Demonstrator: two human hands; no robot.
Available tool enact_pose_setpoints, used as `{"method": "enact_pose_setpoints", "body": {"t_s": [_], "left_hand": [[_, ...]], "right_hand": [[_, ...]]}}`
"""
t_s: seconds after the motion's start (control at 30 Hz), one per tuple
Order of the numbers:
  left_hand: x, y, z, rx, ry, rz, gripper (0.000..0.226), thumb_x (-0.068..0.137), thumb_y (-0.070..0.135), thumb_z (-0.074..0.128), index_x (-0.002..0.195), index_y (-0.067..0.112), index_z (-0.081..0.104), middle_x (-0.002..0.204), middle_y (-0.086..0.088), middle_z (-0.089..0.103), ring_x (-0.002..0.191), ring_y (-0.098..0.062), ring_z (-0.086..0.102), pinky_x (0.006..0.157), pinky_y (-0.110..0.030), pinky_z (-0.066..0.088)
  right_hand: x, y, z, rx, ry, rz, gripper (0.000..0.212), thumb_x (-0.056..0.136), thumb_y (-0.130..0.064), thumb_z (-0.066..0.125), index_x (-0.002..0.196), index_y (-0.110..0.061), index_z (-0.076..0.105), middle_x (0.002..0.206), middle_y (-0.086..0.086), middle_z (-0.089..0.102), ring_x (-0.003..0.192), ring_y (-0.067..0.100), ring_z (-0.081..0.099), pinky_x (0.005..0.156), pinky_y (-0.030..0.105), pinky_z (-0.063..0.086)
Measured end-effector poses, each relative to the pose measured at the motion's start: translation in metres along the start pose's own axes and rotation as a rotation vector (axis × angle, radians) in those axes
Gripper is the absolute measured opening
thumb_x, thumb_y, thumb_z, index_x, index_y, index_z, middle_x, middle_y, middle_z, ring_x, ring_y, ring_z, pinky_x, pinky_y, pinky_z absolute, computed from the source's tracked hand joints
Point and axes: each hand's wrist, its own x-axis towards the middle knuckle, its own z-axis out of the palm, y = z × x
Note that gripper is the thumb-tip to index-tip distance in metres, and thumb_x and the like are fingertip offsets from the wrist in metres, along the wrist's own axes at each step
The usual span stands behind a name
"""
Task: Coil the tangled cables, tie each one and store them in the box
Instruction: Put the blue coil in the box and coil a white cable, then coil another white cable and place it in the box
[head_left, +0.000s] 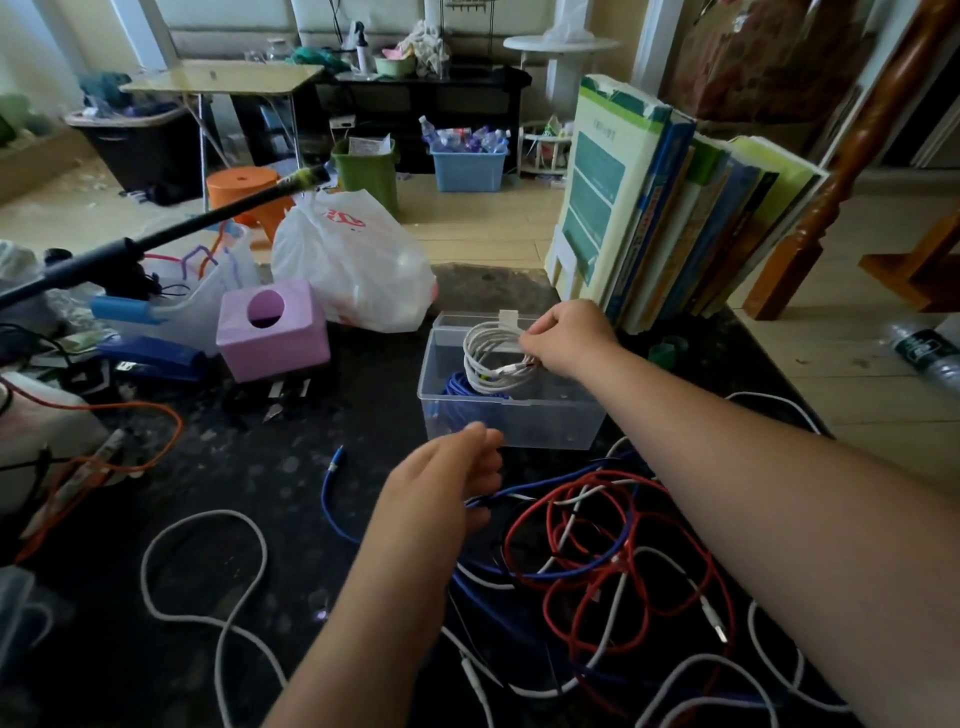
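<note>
1. Right hand (569, 338) pinches the white coil (493, 358) over the clear box (511, 415), at frame centre.
2. Lower it flat beside the blue coil (460, 387), so its loops stay together.
3. Left hand (441, 483), loosely curled, holds nothing above the tangled cables (597, 545) on the tabletop (260, 493).

Dark table (270, 483): clear box (519, 421), loose cables (597, 545).

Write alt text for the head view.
The right hand lowers a white coil into a clear box that holds a blue coil. The left hand hovers over tangled red, blue and white cables on a dark table.
</note>
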Motion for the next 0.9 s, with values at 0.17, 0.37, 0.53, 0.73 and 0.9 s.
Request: {"method": "enact_pose_setpoints", "body": {"t_s": [0.17,0.37,0.53,0.73,0.9], "left_hand": [[0.001,-0.003,-0.003,0.111,-0.058,0.044,0.012,0.085,0.038,0.066,0.080,0.040,0.076,0.083,0.008,0.075,0.076,-0.005,0.070,0.060,-0.020,0.053],[-0.001,-0.006,-0.008,0.245,-0.108,0.082,0.013,0.086,0.039,0.064,0.081,0.046,0.073,0.080,0.010,0.074,0.064,0.000,0.065,0.063,-0.023,0.054],[0.002,-0.007,-0.013,0.440,-0.086,0.118,0.013,0.088,0.038,0.063,0.079,0.039,0.073,0.072,0.013,0.072,0.056,-0.001,0.064,0.052,-0.018,0.052],[0.008,-0.023,-0.014,1.002,-0.056,0.240,0.015,0.086,0.046,0.066,0.098,0.037,0.066,0.097,0.017,0.065,0.087,0.000,0.061,0.079,-0.027,0.052],[0.003,-0.044,0.000,1.306,-0.077,0.348,0.031,0.091,0.050,0.057,0.117,0.035,0.065,0.114,0.009,0.058,0.105,-0.016,0.055,0.088,-0.036,0.049]], "right_hand": [[0.009,-0.003,0.026,-0.191,-0.109,0.013,0.030,0.081,-0.032,0.077,0.100,-0.009,0.075,0.101,0.006,0.073,0.096,0.023,0.068,0.086,0.032,0.056],[0.002,-0.007,0.016,-0.347,-0.192,0.012,0.048,0.100,-0.048,0.046,0.100,-0.004,0.066,0.095,0.012,0.066,0.082,0.029,0.059,0.064,0.029,0.042],[-0.028,0.002,-0.034,-0.095,0.006,-0.126,0.029,0.098,-0.021,0.046,0.075,-0.021,0.065,0.075,-0.002,0.063,0.069,0.021,0.058,0.054,0.027,0.044],[-0.143,0.054,-0.070,0.037,0.047,-0.180,0.023,0.096,-0.030,0.056,0.081,-0.038,0.071,0.077,-0.020,0.070,0.075,-0.002,0.065,0.058,0.011,0.048],[-0.207,0.094,-0.074,0.045,-0.023,-0.093,0.018,0.095,-0.030,0.061,0.086,-0.042,0.070,0.090,-0.022,0.070,0.083,-0.005,0.063,0.064,0.016,0.050]]}}
